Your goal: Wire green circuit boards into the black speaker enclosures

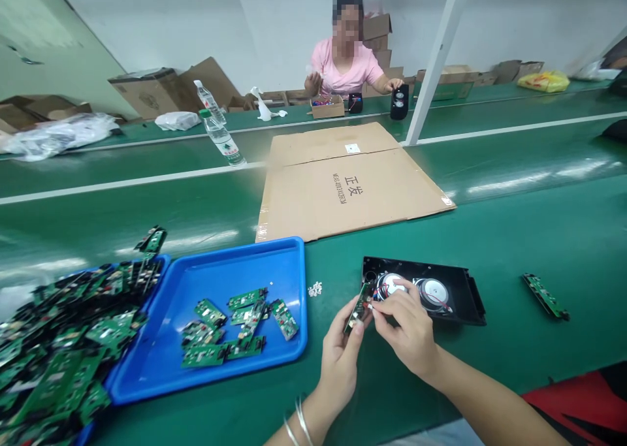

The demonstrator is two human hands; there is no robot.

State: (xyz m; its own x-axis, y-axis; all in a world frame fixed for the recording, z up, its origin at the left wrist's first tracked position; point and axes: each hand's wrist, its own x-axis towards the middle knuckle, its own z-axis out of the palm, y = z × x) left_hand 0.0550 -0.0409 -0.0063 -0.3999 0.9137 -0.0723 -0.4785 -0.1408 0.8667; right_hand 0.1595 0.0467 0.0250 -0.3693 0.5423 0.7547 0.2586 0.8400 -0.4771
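Observation:
My left hand (340, 351) grips a green circuit board (360, 309), held tilted above the table. The fingertips of my right hand (406, 325) are pinched at the board's edge on a small white piece (371, 306), too small to name for sure. Just beyond my hands lies an open black speaker housing (458, 289) with two round white-backed speakers (434, 292) inside. Thin red and dark wires run from the speakers toward the board; my fingers hide part of them. Left of my hands is a little heap of tiny white pieces (315, 289).
A blue tray (161, 374) holds several circuit boards; beside it, a heap of boards (63, 348) fills another tray. One board (545, 296) lies at right. Flattened cardboard (313, 198) and water bottles (223, 139) are farther back. Opposite, a person (347, 67) touches a black speaker box (400, 103).

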